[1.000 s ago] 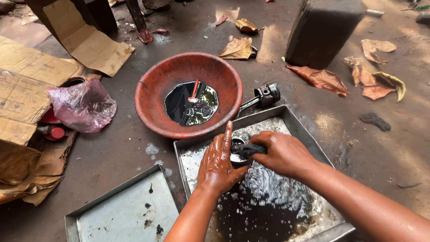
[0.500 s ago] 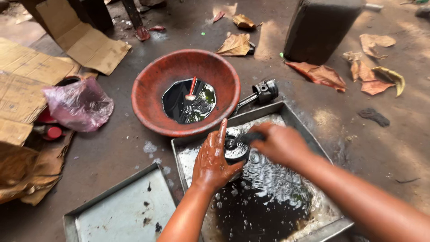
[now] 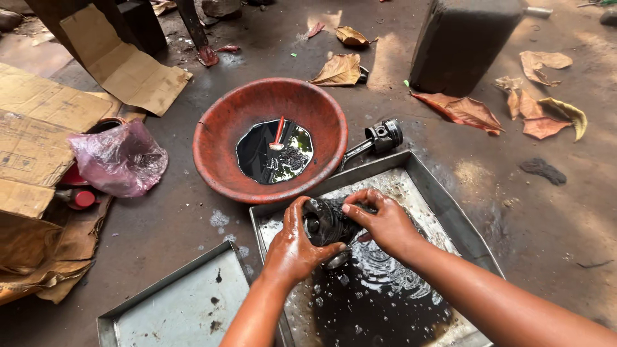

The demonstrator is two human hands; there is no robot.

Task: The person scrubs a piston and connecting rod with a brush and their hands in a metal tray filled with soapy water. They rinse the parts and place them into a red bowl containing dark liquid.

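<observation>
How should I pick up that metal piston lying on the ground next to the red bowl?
Probably grip the piston by its thin rod, coming from above. The rod lies flat, pointing toward the red bowl, and looks slim enough to close fingers around; the round head looks wider and likely oily.

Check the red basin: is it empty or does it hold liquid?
Partly filled. The red basin holds a shallow pool of dark liquid at its bottom, with a red-handled tool standing in it; its walls are bare.

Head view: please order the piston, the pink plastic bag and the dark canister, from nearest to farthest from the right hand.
1. Piston: just beyond the right hand, beside the tray.
2. Dark canister: far ahead, slightly right.
3. Pink plastic bag: far left, by the cardboard.
</observation>
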